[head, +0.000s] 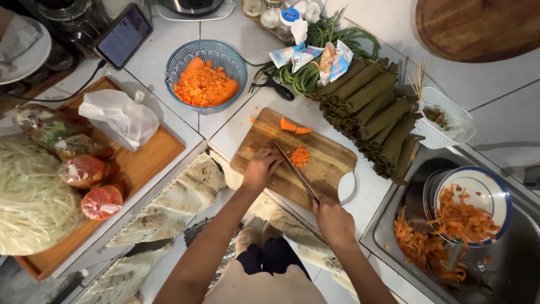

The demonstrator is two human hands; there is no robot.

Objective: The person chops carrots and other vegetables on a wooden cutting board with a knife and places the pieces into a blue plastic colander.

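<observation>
A knife (297,170) is gripped in the right hand (332,218), blade beside diced carrot (300,155) on the cutting board (332,163). The left hand (260,169) is curled, fingertips pressed just left of the blade. Diced carrot is held in a blue basket (232,56); peelings fill a plate (495,188).

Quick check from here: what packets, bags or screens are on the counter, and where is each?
Phone: top left, propped, lit bluish screen, cable attached.
White plastic bag: knotted, on the wooden tray.
Clear bags: left of tray, red and green contents.
Small sachets: white-blue, crumpled, on the green beans.
</observation>
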